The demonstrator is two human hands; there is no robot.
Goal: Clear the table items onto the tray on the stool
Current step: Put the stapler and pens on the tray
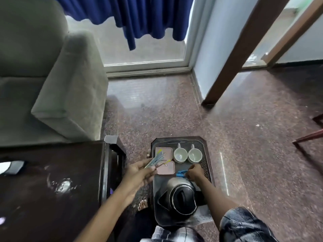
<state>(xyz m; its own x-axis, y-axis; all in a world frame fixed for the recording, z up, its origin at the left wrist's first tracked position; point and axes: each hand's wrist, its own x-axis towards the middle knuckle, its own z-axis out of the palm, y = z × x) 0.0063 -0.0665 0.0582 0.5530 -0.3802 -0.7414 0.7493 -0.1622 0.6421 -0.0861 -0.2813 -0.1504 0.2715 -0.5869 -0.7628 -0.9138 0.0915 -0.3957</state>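
A dark tray (208, 165) rests on the stool in front of me. On it stand two white cups (180, 154) (194, 155), two pink coasters (166, 167), and a steel kettle with a black lid (181, 198). My left hand (139, 173) hovers at the tray's left edge, gripping a bundle of thin sachets (156, 160) over the coasters. My right hand (194, 172) is down on the tray beside the kettle, fingers pinched on blue packets (180, 173).
The dark wooden table (52, 189) fills the lower left, with a white-and-black item (12, 167) near its left edge. A grey sofa (43, 75) stands behind it. A wooden post (232, 55) and chair legs (309, 135) are on the right; granite floor lies around the stool.
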